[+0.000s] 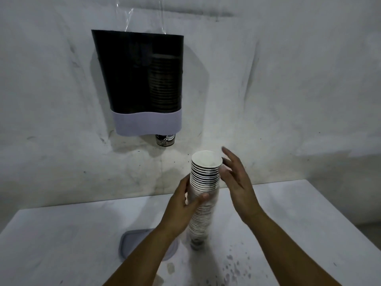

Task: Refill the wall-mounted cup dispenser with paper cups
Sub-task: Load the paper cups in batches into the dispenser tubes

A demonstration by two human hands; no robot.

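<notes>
A rough, whitewashed wall (288, 89) with dark scuffs and smudges fills the upper view, dimly and unevenly lit, and against it stands a white table (61, 244) whose top is speckled with dark spots at the right and carries a flat grey lid (132, 240).

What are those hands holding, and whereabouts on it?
The left hand grips a tall stack of paper cups around its middle. The right hand is open beside the top of the stack, gripping nothing.
</notes>
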